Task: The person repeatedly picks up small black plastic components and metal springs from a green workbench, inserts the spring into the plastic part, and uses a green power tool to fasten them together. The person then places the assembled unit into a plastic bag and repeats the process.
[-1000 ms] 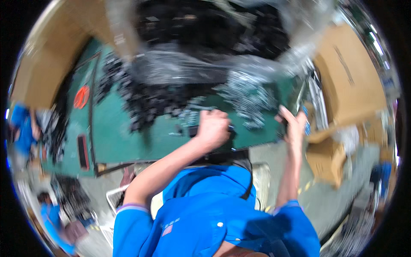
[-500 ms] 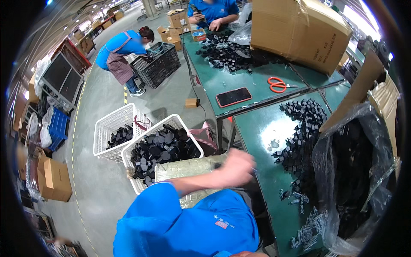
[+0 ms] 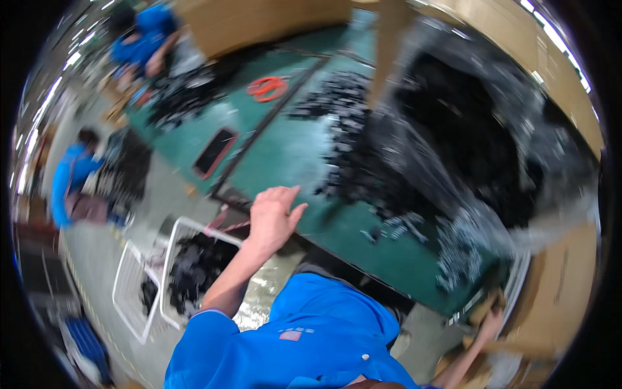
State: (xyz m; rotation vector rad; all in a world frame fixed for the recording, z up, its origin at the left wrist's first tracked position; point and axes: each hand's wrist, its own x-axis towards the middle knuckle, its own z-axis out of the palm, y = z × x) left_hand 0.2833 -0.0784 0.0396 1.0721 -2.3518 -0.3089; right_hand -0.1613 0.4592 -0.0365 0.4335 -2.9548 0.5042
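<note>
My left hand [image 3: 273, 217] hovers over the near edge of the green table [image 3: 285, 159], fingers stretched and thumb apart, with nothing in it. Far to the right, my right hand [image 3: 490, 325] reaches down by a brown, crumpled-looking thing [image 3: 483, 307] beside a cardboard box [image 3: 562, 295]; blur hides whether its fingers grip it. Small black parts [image 3: 350, 152] lie heaped on the table. Silvery springs [image 3: 455, 256] are piled nearer its right corner. A clear plastic bag lining [image 3: 414, 146] holds a dark mass of black parts [image 3: 460, 129].
A phone with a red edge [image 3: 216, 153] and orange-handled scissors [image 3: 267, 89] lie on the table. White baskets with black parts stand on the floor at left, one basket [image 3: 170, 259] nearest me. Two people in blue, one at the table [image 3: 155, 29] and one by a dark crate [image 3: 76, 175], are at far left.
My view has swung right. My left hand, a blurred fist before, now has its fingers stretched by the table edge. My right hand has come into view at the lower right.
</note>
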